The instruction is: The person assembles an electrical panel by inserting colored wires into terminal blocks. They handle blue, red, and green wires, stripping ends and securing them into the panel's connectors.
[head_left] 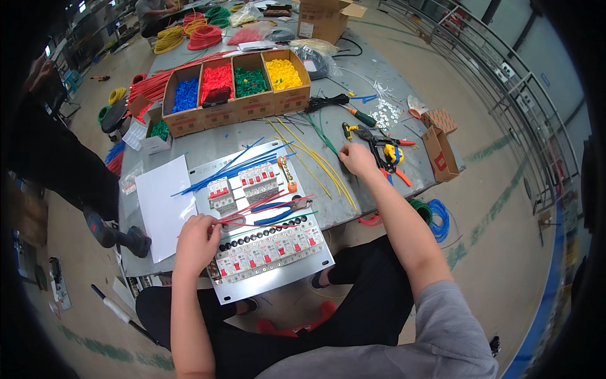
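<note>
breaker panel [268, 252] lies on the grey table [208, 142] right before the person. left hand [197, 243] rests at its left edge, fingers curled around a red wire [252, 223]. farther out, right hand [356, 158] sits loosely closed on yellow wires [315, 161], beside the pliers [379, 142], well apart from the panel.

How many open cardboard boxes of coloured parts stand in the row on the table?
4, side by side: blue parts box leftmost, then red parts box, green parts box, yellow parts box rightmost. None seems hidden.
</note>
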A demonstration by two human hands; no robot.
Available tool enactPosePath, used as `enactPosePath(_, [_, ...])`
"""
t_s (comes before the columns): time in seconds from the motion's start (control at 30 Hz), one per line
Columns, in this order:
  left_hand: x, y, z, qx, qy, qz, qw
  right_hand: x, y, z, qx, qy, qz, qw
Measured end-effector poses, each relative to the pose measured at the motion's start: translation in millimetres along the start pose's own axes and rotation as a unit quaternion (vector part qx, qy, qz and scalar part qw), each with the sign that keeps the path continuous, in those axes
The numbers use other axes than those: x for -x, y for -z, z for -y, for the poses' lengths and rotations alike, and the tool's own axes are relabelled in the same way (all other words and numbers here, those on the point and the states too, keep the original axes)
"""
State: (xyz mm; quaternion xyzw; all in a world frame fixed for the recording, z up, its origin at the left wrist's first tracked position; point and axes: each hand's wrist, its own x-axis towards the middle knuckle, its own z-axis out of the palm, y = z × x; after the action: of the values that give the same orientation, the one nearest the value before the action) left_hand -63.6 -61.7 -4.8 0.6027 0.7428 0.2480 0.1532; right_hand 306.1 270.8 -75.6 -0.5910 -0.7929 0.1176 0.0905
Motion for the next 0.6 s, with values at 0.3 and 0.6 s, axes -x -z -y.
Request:
enactPosePath(0.3, [2.4, 0.5, -28.1, 0.065, -0.025, -0.028, 0.997, 7.9, 4.5, 18.5, -0.006, 0.003, -0.058, 0.998])
enactPosePath(0.6, [5.9, 3.9, -45.9, 0.090, -0.039, -0.057, 0.994, 28.0, 82.4, 39.1, -0.264, 0.045, -0.286, 0.920])
